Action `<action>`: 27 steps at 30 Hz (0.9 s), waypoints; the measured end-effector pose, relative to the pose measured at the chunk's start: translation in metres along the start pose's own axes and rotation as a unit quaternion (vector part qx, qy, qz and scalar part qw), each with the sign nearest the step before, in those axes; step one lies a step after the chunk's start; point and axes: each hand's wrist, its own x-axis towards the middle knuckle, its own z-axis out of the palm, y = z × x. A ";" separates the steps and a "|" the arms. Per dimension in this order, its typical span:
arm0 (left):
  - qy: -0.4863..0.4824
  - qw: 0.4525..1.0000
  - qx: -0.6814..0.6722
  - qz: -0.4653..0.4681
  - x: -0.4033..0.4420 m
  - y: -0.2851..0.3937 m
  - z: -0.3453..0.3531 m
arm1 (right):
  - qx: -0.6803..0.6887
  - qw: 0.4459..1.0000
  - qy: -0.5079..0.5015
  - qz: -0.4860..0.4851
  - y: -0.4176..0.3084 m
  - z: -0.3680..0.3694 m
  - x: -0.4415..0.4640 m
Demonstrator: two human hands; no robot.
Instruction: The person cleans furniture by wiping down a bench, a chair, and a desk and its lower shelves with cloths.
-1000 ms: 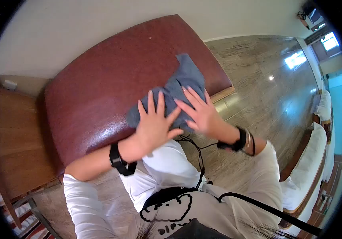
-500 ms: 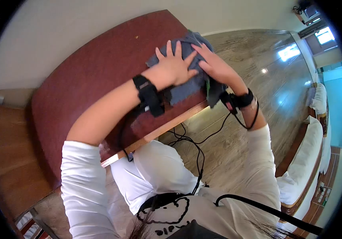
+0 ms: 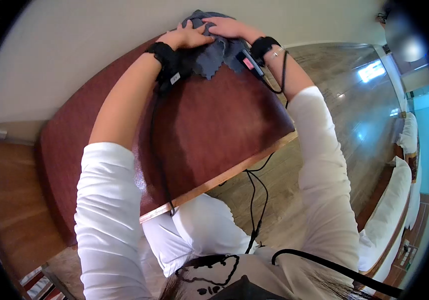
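1. Laying the left hand [image 3: 187, 36] palm-down on a gray-blue cloth [image 3: 208, 62], with fingers [image 3: 200, 28] spread and extended, not clenched.
2. Resting the right hand [image 3: 227, 28] on the same cloth, just beside the left, with fingers reaching inward and loosely open; impossible to tell whether any fabric is pinched beneath.
3. Keeping the cloth bunched under both hands at the far end of the dark red desk [image 3: 214, 120], close to the pale wall [image 3: 109, 45], with jagged lower edges spread over the red surface.
4. Wearing a black wrist strap [image 3: 162, 52] on the left, with a dark device bearing a small white label [image 3: 175, 78].
5. Wearing a black wristband [image 3: 264, 46] on the right, beside a device with a pinkish-red display [image 3: 248, 63] and a clear bracelet [image 3: 276, 52].
6. Trailing a thin black cable [image 3: 155, 152] from the left wrist across the red surface and over the light wooden front edge [image 3: 204, 187].
7. Stretching both arms forward in white sleeves [image 3: 107, 200], above white trousers [image 3: 199, 225] and a shirt with a black line drawing [image 3: 207, 272].
8. Visible around: at left, a brown wooden panel [image 3: 14, 195]; at right, glossy wood-look flooring [image 3: 319, 75] and long white cushions [image 3: 387, 215]; below, more black cables [image 3: 255, 220].
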 end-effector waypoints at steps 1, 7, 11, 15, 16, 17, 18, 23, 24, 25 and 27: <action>0.001 1.000 -0.008 0.024 0.004 -0.006 -0.003 | 0.006 1.000 -0.012 0.006 0.003 0.002 0.011; -0.141 0.899 -0.414 0.022 0.018 -0.035 -0.007 | 0.026 0.997 -0.065 0.017 0.002 0.000 0.041; -0.099 0.776 -0.623 0.025 -0.016 -0.037 -0.020 | 0.129 0.990 -0.051 -0.023 0.024 0.009 0.052; 0.025 0.715 -0.691 0.102 -0.045 -0.071 -0.005 | 0.238 0.971 -0.016 0.007 0.007 0.000 0.017; 0.000 0.688 -0.719 0.101 -0.074 -0.064 -0.016 | 0.240 0.971 -0.016 -0.001 0.014 0.003 0.015; 0.010 0.689 -0.718 0.095 -0.096 -0.061 -0.022 | 0.256 0.967 0.007 0.008 0.024 0.010 0.016; -0.008 0.645 -0.756 0.111 -0.117 -0.058 -0.024 | 0.276 0.961 0.029 0.019 0.032 0.015 0.015; -0.048 0.538 -0.820 0.190 -0.185 -0.045 -0.040 | 0.247 0.966 0.003 0.081 0.029 -0.004 -0.059; -0.047 0.533 -0.823 0.189 -0.190 -0.044 -0.041 | 0.220 0.974 0.040 0.043 0.040 0.004 -0.076; -0.040 0.547 -0.810 0.207 -0.194 -0.042 -0.042 | 0.235 0.969 0.070 0.039 0.030 0.003 -0.099; -0.037 0.557 -0.797 0.230 -0.196 -0.033 -0.039 | 0.239 0.969 0.050 0.041 0.010 -0.002 -0.142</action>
